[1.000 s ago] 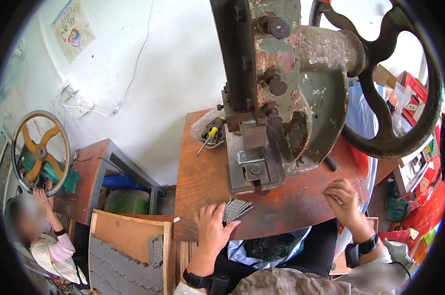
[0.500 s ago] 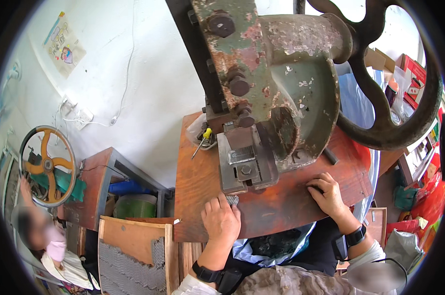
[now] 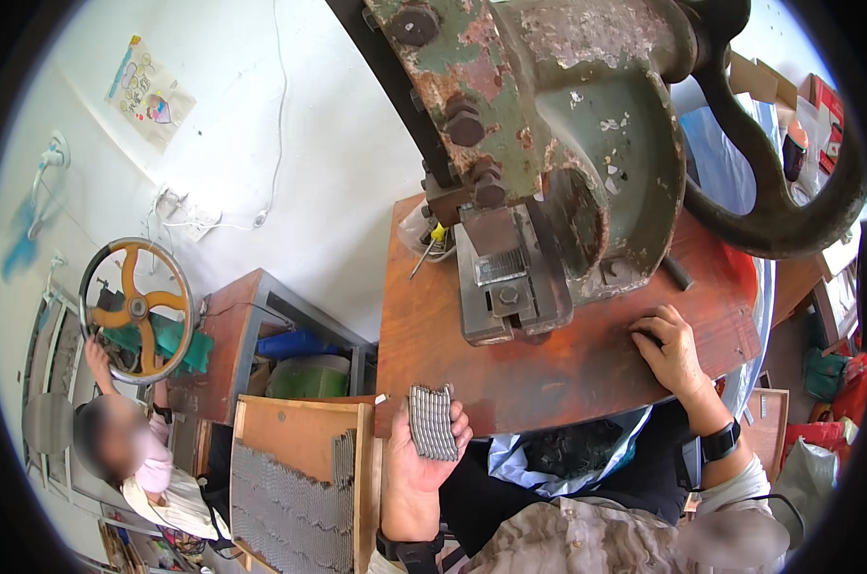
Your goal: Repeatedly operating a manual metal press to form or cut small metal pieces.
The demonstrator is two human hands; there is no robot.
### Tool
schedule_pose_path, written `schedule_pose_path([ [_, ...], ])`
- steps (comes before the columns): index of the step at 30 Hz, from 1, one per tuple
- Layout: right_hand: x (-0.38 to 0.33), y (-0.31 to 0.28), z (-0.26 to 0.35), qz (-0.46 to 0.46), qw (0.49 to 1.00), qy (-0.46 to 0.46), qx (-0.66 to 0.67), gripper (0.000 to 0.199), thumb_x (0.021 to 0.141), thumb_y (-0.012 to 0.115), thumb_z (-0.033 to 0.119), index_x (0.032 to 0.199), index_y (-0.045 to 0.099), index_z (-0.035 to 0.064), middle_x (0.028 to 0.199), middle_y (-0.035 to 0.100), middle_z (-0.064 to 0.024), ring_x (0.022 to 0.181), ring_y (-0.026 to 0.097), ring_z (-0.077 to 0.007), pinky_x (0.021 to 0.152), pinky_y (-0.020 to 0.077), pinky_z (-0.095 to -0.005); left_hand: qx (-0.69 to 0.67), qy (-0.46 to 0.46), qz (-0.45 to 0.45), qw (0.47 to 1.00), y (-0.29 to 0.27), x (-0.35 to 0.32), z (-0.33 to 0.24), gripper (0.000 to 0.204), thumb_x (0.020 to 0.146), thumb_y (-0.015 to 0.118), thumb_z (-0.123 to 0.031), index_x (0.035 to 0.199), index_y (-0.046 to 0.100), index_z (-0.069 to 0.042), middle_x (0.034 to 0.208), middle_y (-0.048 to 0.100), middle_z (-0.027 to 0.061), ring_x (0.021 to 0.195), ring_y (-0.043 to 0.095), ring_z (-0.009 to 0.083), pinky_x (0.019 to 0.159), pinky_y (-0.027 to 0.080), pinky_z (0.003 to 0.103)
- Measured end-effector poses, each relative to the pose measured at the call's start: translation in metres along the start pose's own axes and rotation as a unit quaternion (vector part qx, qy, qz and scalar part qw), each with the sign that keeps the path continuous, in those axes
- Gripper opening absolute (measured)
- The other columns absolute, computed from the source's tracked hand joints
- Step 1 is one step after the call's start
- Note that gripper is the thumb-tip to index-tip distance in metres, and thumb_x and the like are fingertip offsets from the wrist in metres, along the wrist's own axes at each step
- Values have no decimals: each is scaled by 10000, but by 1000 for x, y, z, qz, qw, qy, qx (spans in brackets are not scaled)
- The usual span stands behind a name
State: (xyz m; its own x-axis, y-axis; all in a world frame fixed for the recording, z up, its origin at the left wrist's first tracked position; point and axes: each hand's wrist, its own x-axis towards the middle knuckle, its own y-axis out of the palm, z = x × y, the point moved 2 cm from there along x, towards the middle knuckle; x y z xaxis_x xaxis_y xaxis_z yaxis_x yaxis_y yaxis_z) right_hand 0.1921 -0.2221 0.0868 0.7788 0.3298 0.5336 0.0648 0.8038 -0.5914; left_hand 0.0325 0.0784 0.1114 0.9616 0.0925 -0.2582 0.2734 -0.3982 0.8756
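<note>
**Grey Metal Stack Held Clear of the Press**

Grey, ridged metal pieces formed one stack [image 3: 433, 422], and we held it in our left hand [image 3: 416, 457], fingers closed around its lower end with the palm turned up. The stack stood just off the near edge of the brown wooden bench [image 3: 548, 368], in front of the press die [image 3: 503, 282]. Half a second before, the left hand had been lying on the bench top close under the die; it had since drawn back toward our body and lifted the stack into plain view. Our right hand [image 3: 671, 350] had stayed on the bench at the right of the machine, palm down, fingers curled against the wood; we could not tell whether anything lay beneath them.

Count of items in view:
- One rusted green press [image 3: 567, 143] with one dark flywheel [image 3: 788, 206].
- One wooden tray [image 3: 304, 478] at lower left, holding rows of similar grey pieces; the rows were too fine to count.
- One black wristwatch [image 3: 722, 442] on the right wrist.
- One other person [image 3: 127, 450] at the far left, one hand on a yellow-spoked wheel [image 3: 137, 308].
</note>
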Motion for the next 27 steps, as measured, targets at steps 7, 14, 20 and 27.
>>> schedule_pose_path([
  [7,1,-1,-1,5,1000,-17,-18,123,727,664,17,849,656,7,878,620,-132,857,573,-330,759,481,-396,192,-201,-27,960,-46,-17,48,552,926,482,-487,1113,564,26,824,616,137,684,584,222,579,460,313],
  [14,2,11,7,0,998,-57,-26,134,707,678,25,839,656,16,874,620,-129,829,567,-330,743,476,-398,837,-21,19,547,-109,12,112,488,892,589,-390,1099,613,51,941,657,255,882,656,354,767,501,416],
  [20,-7,-1,-3,4,999,-35,-19,145,702,652,-9,846,635,-4,891,614,-140,852,560,-329,767,463,-392,829,456,-182,269,-52,-61,-41,262,824,621,-129,1070,618,-38,950,617,163,896,569,375,827,416,500],
  [27,-1,6,7,22,999,-29,-14,117,717,629,-16,834,627,-23,909,613,-148,869,562,-324,781,459,-388,822,109,-346,439,-111,-108,-138,429,884,575,-356,1103,623,10,1211,567,163,1146,503,363,990,302,535],
])
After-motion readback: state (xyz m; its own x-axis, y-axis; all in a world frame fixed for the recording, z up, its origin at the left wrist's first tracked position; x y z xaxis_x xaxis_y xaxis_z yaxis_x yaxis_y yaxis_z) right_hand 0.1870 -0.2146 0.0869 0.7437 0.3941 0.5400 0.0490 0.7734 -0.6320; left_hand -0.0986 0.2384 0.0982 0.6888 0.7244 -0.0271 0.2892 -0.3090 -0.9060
